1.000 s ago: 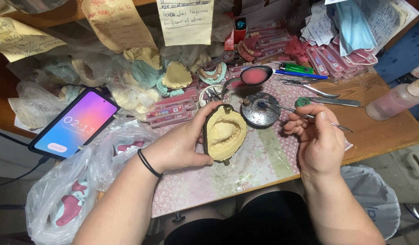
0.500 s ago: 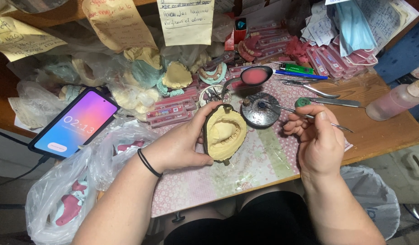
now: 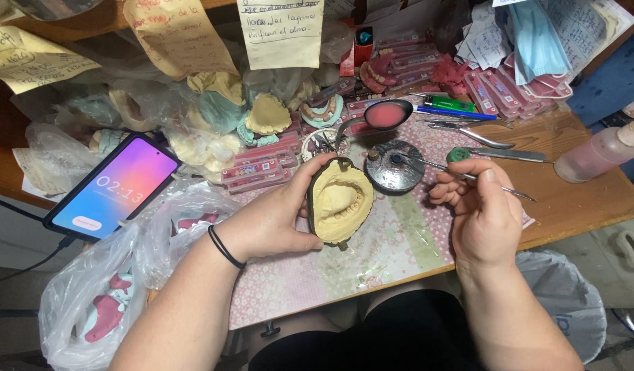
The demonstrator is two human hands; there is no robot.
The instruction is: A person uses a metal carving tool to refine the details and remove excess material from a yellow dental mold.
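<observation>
My left hand (image 3: 272,221) grips a dark metal flask holding a yellow dental mould (image 3: 338,203) with tooth imprints, tilted up over the patterned mat (image 3: 392,247). My right hand (image 3: 483,211) pinches a thin metal instrument (image 3: 461,174) like a pen. Its tip reaches left over a small round metal dish (image 3: 394,167) just behind the mould. A black band sits on my left wrist.
A smartphone (image 3: 114,187) with a lit screen leans at the left. Plastic bags (image 3: 90,302) with pink and teal casts lie beside it. Behind are plaster casts (image 3: 265,113), red tooth-card boxes (image 3: 495,89), a spoon of pink wax (image 3: 385,115), pliers (image 3: 495,154), a pink bottle (image 3: 598,154) and paper notes.
The instrument's tip has shifted slightly over the round dish. Both hands and the mould stay where they were.
</observation>
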